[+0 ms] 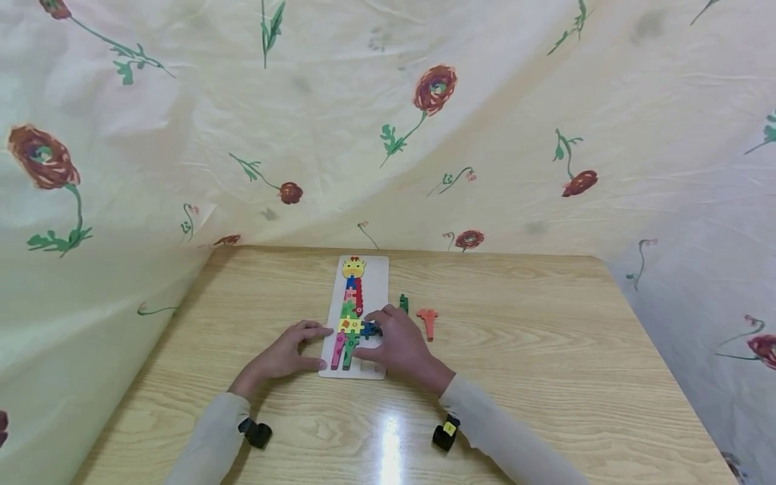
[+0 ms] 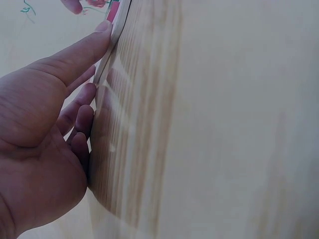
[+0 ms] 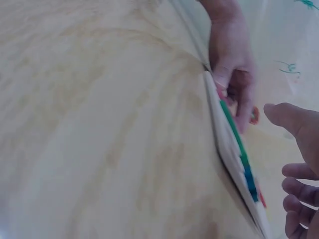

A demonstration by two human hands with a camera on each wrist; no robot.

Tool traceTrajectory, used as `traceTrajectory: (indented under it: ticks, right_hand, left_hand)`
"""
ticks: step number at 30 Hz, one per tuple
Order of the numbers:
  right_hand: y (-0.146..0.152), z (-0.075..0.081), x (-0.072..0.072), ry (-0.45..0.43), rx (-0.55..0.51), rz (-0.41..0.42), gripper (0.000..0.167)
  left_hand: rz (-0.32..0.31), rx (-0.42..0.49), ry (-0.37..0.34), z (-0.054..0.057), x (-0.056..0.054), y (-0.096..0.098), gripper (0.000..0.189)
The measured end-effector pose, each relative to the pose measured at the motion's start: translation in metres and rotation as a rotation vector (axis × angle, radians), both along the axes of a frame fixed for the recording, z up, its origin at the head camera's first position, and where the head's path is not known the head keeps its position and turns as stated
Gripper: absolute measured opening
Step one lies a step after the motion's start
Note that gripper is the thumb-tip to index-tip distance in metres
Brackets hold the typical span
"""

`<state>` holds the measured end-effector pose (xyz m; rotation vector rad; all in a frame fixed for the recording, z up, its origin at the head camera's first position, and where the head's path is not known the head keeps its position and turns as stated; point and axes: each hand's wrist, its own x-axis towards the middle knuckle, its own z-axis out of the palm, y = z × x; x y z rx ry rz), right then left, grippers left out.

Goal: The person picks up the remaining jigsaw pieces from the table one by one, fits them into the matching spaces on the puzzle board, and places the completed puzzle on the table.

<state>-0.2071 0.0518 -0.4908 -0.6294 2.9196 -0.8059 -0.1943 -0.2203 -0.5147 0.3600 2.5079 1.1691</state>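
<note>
A white puzzle board (image 1: 377,283) lies on the table with a giraffe puzzle of coloured pieces on it. The yellow head piece (image 1: 354,267) is at the far end, with pink and green leg pieces (image 1: 350,350) at the near end. My left hand (image 1: 285,350) rests at the board's left edge, thumb and fingertips on its rim. Over the board's right side is my right hand (image 1: 397,343), its thumb and index finger spread around a dark blue piece (image 1: 368,329) beside the yellow body piece (image 1: 349,326). In the right wrist view, no piece shows between the right hand's thumb and fingers.
To the right of the board lie a loose green piece (image 1: 403,303) and an orange-red piece (image 1: 428,323) on the wooden table (image 1: 515,377). A flower-patterned cloth (image 1: 339,135) hangs behind the table and along its sides.
</note>
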Motion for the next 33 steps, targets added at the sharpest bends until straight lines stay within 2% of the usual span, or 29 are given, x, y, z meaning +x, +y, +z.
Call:
traceTrajectory:
  ticks: [7, 12, 18, 27, 33]
  right_hand:
    - [0.029, 0.008, -0.008, 0.011, -0.07, 0.006, 0.061]
    - [0.054, 0.01, -0.015, 0.033, -0.111, 0.028, 0.065]
    - [0.084, 0.012, -0.019, 0.067, -0.112, 0.034, 0.069]
    - [0.125, 0.006, -0.025, 0.111, -0.186, 0.051, 0.072]
    - [0.143, -0.002, -0.03, 0.108, -0.206, 0.052, 0.074]
  left_hand:
    - [0.017, 0.01, -0.009, -0.002, 0.001, -0.001, 0.06]
    - [0.025, 0.015, -0.014, -0.002, 0.002, -0.001, 0.061]
    - [0.027, 0.014, -0.022, -0.001, 0.002, -0.001, 0.063]
    - [0.026, 0.018, -0.018, -0.001, 0.001, 0.0, 0.062]
    - [0.02, 0.03, -0.02, -0.003, 0.001, -0.001, 0.062]
